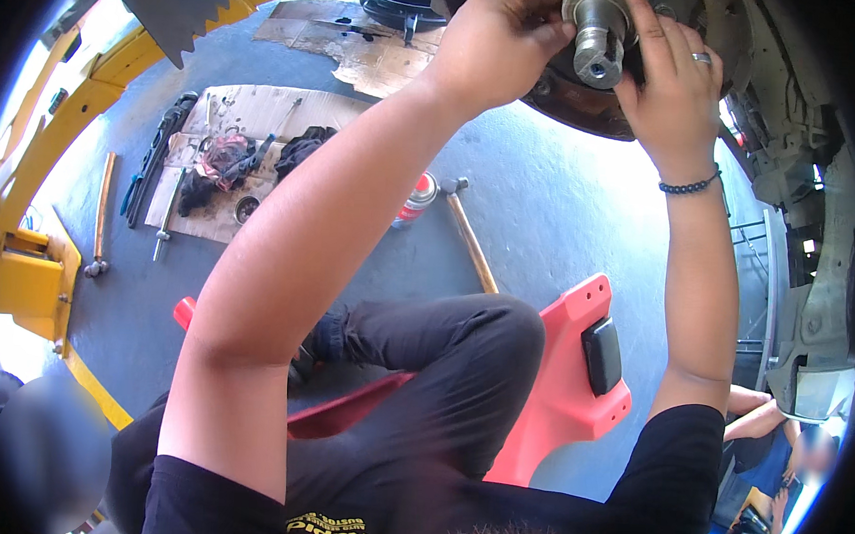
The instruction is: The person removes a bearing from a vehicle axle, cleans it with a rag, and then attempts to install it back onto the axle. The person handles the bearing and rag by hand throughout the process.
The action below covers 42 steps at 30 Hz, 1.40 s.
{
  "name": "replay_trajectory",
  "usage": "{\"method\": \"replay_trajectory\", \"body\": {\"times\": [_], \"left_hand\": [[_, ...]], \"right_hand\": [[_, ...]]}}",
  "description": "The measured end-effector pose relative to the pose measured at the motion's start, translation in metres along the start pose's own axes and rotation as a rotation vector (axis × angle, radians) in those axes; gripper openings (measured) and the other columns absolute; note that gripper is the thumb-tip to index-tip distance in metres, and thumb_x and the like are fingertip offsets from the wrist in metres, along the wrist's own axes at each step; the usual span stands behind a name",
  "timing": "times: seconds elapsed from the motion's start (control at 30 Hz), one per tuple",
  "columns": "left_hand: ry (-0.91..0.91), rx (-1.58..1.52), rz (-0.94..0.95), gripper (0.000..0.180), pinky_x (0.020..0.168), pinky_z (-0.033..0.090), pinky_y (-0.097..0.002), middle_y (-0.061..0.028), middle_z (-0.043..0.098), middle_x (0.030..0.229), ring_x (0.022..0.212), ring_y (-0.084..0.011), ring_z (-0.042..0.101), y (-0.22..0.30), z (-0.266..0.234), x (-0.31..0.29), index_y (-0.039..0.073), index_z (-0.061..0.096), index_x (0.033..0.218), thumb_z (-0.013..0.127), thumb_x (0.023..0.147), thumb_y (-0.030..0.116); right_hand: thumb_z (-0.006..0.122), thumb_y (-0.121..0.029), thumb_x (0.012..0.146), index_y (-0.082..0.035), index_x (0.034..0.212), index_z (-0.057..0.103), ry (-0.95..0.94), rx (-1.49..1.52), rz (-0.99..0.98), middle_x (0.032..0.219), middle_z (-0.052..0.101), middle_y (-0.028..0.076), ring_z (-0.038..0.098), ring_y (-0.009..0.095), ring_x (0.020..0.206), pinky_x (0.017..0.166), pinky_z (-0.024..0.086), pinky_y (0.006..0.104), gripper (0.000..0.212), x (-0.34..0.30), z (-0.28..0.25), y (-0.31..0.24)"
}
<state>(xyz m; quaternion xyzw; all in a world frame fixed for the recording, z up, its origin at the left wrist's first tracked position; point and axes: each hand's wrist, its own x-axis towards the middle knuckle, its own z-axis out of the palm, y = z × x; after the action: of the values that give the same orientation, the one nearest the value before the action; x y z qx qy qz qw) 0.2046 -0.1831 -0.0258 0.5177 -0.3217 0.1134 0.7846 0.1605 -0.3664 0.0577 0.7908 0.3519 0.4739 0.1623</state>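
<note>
A steel axle spindle [599, 57] with a slotted, threaded end points toward me at the top of the head view. Round its base sits a shiny metal ring [580, 5]. My left hand [504, 43] is closed, its thumb and fingers pinching the left edge of that ring. On the other side my right hand [675, 96], with a ring on one finger, curves round the spindle, its index fingertip against the ring's right edge. Some of its fingertips are hidden behind the parts. Below and behind the spindle is a dark, rusty round plate [577, 111].
A hammer [471, 240] and a red-and-white can [417, 200] stand out below my left forearm. Cardboard [226, 115] on the floor bears rags and tools. Another hammer [103, 215] lies beside a yellow lift post [17, 278]. Beneath me is a red creeper [551, 396]; a person sits far right.
</note>
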Motion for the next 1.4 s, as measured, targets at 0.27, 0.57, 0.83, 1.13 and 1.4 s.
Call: {"method": "replay_trajectory", "body": {"times": [0.27,0.57,0.83,1.13,1.4], "left_hand": [[-0.123,1.2,0.357,0.063,0.093,0.054,-0.0479,-0.0222,0.063,0.119,0.109,-0.0414,0.065,0.039,-0.009,0.01,0.01,0.052,0.145,0.068,0.084,0.011],[-0.065,1.244,0.72,0.059,0.067,0.059,-0.0433,-0.0144,0.073,0.092,0.079,-0.0345,0.073,0.022,-0.012,0.037,0.01,0.062,0.131,0.081,0.08,0.034],[0.423,1.101,0.381,0.088,0.095,0.055,-0.0465,-0.0212,0.067,0.121,0.109,-0.0383,0.068,-0.014,0.033,0.009,-0.002,0.057,0.13,0.097,0.064,0.041],[0.618,1.204,0.888,0.079,0.084,0.054,-0.0504,-0.0158,0.069,0.102,0.088,-0.0356,0.066,-0.04,0.031,0.041,0.0,0.069,0.115,0.097,0.057,0.045],[0.136,1.358,0.832,0.09,0.075,0.054,-0.0434,-0.0092,0.067,0.096,0.08,-0.031,0.064,0.003,-0.005,0.039,0.006,0.067,0.127,0.097,0.056,0.051]], "right_hand": [[0.068,-0.009,0.097,-0.001,0.124,0.07,0.428,0.575,0.582,0.086,0.069,0.004,0.064,0.008,0.08,0.07,0.05,0.0213,0.028,-0.015,-0.018,-0.038],[0.062,-0.002,0.097,0.003,0.106,0.072,0.719,1.09,1.168,0.078,0.062,0.0,0.05,0.005,0.064,0.058,0.038,0.0197,0.014,-0.076,0.051,-0.159],[0.061,0.004,0.095,0.001,0.103,0.072,0.628,1.134,1.127,0.076,0.062,0.0,0.048,0.004,0.062,0.057,0.038,0.0199,0.014,-0.105,0.112,-0.195],[0.059,0.004,0.095,0.001,0.102,0.071,0.555,1.188,1.198,0.075,0.064,0.001,0.05,0.004,0.062,0.059,0.041,0.0205,0.014,-0.118,0.127,-0.196],[0.057,0.005,0.097,0.002,0.103,0.072,0.424,1.288,1.154,0.074,0.062,-0.002,0.049,0.001,0.063,0.057,0.038,0.0188,0.016,-0.113,0.128,-0.2]]}}
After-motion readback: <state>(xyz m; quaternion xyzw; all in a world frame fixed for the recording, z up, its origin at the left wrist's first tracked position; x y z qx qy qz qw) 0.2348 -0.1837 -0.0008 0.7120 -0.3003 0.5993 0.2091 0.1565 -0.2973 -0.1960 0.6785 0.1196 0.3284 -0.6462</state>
